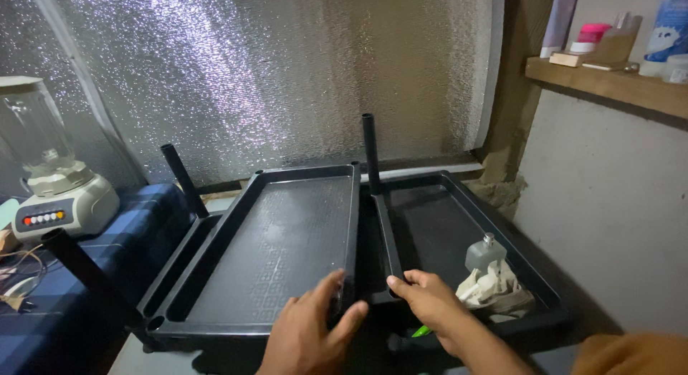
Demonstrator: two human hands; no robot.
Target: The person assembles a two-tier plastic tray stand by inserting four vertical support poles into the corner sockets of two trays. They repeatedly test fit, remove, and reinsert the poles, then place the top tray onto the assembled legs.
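We see the left hand (309, 332) gripping the near right corner of a loose black tray (276, 246) tilted over a black shelf rack (459, 224). The right hand (430, 302) holds the rack's near rim. A grey bottle (485, 253) on a crumpled cloth (494, 289) lies in the rack. A blender (50, 174) stands at left.

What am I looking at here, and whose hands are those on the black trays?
There is no machine: a camera worn on a person's head looks down at their own two bare hands. The left hand grips the near edge of a loose black tray, which lies tilted over a black shelf rack with upright poles. The right hand rests on the rack's rim. In the rack lie a small bottle and crumpled cloth. A blender stands at left.
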